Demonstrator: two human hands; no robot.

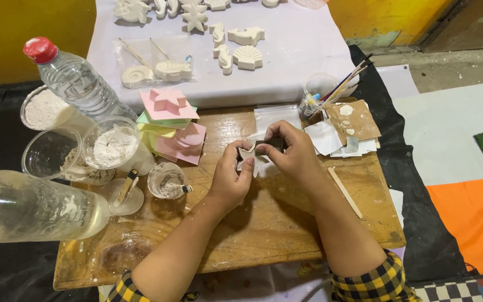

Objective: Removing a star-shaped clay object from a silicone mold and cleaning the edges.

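- Head view, nearest edge: two forearms in yellow-and-black checked cuffs reach forward over a wooden worktop [286,223], converging at its middle.
- The left hand [231,180] is closed, thumb and fingers pinching a small white star-shaped plaster cast [248,155] from the left and below.
- The right hand [293,155] is curled shut over a small dark block [271,145], possibly a sanding piece; it touches the cast's upper right edge.
- Relation: the cast sits between the two hands, directly ahead of the left thumb and just left of the right fingertips. Both hands are equally close. The cast has no clear long axis; its face tilts up towards the camera.
- A wooden stick [346,193] lies on the worktop just right of the right wrist, apart from it.
- Left of the hands: a small clear cup [167,180] with a stirrer, and a large clear bottle [34,207] lying on its side.
- Further back left: cups of white powder [112,146], a red-capped water bottle [76,81] and stacked pastel moulds [171,126].
- Back right: paper scraps [353,120] and a cup of brushes [322,89].
- Farthest: white sea-shape casts [247,56] on a white cloth [303,50].
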